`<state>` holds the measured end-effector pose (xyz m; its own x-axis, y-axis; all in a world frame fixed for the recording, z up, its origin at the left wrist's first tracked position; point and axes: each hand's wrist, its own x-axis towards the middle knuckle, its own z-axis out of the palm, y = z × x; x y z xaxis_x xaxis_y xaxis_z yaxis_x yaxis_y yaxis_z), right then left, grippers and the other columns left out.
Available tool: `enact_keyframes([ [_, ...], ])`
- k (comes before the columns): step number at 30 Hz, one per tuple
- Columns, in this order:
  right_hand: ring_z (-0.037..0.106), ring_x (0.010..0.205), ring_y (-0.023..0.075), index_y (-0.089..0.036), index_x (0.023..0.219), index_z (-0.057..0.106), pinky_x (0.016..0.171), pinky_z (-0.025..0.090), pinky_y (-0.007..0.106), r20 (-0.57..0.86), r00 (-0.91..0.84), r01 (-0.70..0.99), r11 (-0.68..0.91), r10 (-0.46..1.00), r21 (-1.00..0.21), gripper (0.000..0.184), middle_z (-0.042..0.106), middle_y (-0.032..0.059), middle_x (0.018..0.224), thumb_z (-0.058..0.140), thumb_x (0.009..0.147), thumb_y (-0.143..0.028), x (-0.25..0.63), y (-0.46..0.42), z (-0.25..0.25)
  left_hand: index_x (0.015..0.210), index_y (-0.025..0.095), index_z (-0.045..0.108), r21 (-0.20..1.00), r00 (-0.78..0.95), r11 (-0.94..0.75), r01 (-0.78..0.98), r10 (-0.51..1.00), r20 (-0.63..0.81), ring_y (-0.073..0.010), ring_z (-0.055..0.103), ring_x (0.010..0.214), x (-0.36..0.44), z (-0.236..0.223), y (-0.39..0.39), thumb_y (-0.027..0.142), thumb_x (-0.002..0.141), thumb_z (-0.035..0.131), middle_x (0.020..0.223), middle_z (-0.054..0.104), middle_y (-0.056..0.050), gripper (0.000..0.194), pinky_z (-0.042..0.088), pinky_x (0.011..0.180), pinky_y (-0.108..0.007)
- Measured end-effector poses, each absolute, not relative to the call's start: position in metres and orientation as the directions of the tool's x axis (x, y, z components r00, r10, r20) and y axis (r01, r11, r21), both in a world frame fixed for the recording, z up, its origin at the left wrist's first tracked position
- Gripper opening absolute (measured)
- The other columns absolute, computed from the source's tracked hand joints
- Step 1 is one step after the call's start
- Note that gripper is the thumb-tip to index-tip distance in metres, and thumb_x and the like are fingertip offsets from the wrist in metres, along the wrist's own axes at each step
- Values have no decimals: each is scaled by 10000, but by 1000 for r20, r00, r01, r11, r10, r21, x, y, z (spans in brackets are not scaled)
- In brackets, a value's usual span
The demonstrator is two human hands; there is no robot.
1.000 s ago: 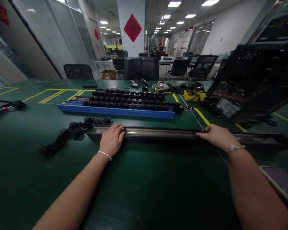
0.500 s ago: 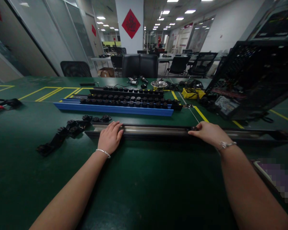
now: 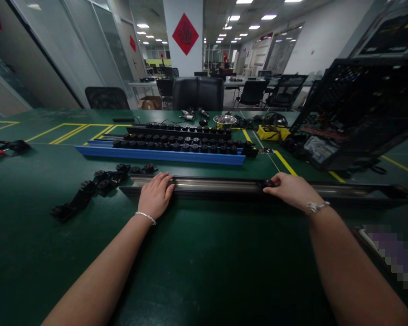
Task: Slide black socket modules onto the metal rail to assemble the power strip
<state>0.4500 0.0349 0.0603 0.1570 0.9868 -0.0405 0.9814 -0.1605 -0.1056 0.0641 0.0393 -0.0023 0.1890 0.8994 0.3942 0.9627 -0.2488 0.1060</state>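
Note:
A long black channel [image 3: 221,185] with a shiny metallic inside lies lengthwise across the green table. Near its left end my left hand [image 3: 155,194] grips it, fingers laid over the far edge and thumb on the near side. Right of the middle, my right hand [image 3: 290,188] pinches a small black part [image 3: 268,183] between thumb and fingers, inside the channel. The fingers partly hide that piece. Left of the channel lies a crooked string of linked black pieces [image 3: 104,183], close to the channel's left end.
Behind the channel stand a blue rail [image 3: 163,155] and rows of black round parts [image 3: 190,139]. Farther back are a metal bowl [image 3: 225,120] and a yellow box [image 3: 273,132]. An open black computer case [image 3: 353,113] stands at right. A blurred-out flat object [image 3: 394,253] lies near my right forearm.
My right hand has slid slightly left along the channel, with the small black part in its fingers. My left hand keeps its place on the channel.

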Motion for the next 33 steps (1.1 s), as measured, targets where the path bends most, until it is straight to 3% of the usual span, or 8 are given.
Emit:
enact_keyframes([
  [33,628,768,202,-231,871,663,603,409,294,47,46,992,-41,998,-116,271,706,22,851,563,757,-455,419,28,58,1265,223,503,101,185,-242,965,903,388,-229,431,1276,65,-1,39,377,928,299,1356,516,-70,423,412,959,-409],
])
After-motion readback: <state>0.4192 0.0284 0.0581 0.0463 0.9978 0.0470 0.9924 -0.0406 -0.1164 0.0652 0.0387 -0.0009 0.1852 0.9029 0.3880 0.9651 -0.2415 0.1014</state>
